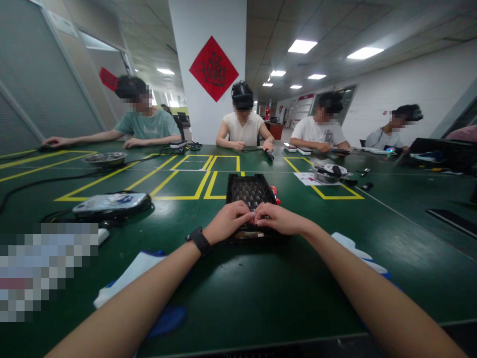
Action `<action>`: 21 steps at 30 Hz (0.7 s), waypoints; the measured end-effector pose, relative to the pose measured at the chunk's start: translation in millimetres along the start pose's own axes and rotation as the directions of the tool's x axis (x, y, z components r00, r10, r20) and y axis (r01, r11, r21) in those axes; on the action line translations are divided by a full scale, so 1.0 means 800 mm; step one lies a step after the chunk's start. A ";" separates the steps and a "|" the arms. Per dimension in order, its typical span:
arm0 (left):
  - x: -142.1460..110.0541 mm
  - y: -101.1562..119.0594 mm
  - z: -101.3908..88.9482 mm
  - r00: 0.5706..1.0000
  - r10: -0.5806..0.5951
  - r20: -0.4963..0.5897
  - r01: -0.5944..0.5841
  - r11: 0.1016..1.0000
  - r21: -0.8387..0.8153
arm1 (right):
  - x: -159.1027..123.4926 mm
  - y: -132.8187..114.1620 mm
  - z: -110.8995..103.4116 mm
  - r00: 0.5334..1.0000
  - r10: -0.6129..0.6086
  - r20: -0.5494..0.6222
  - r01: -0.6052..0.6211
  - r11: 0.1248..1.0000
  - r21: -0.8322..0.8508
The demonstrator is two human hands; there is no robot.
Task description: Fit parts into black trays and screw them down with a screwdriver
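Observation:
A black plastic bin (231, 188) stands in front of me on the green table, with several small dark and shiny pieces in its bottom. Over its near part, my left hand (230, 220) and my right hand (282, 218) meet, fingertips together. Both are closed in a pinch; whatever lies between the fingers is too small or hidden to name. A dark watch (199, 241) is on my left wrist. Red round objects (276, 194) sit against the bin's right side.
White-and-blue gloves (128, 276) lie left, others (359, 253) right. A cable-wrapped phone-like device (112, 204) is at left. Metal bowls (106, 159) (330, 172) stand farther off. Yellow tape (171, 197) marks the table (238, 303). Several people sit along the far side.

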State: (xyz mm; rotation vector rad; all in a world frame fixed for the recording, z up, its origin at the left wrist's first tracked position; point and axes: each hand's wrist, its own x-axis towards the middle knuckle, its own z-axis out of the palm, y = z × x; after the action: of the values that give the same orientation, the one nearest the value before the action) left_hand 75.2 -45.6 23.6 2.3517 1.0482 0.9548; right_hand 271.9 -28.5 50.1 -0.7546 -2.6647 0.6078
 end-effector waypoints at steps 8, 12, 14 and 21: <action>0.000 -0.003 0.000 1.000 -0.001 0.013 0.000 1.000 0.008 | 0.002 0.006 0.006 1.000 0.026 -0.012 -0.026 1.000 0.014; 0.001 -0.001 -0.001 1.000 0.010 0.015 -0.010 1.000 -0.004 | 0.003 0.007 0.008 0.999 0.037 -0.022 -0.036 0.999 0.033; 0.000 0.001 -0.001 1.000 0.013 0.015 -0.013 1.000 -0.021 | 0.002 0.007 0.009 0.999 0.044 -0.031 -0.043 0.998 0.043; -0.001 0.002 -0.002 1.000 0.000 0.025 0.001 0.999 -0.041 | 0.004 0.010 0.013 0.969 0.155 -0.193 -0.119 0.976 0.184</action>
State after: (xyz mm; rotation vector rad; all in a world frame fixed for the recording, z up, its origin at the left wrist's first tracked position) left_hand 74.9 -47.0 25.2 2.3242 1.0100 0.9354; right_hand 268.4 -23.8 37.6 -0.9049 -2.3522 0.7394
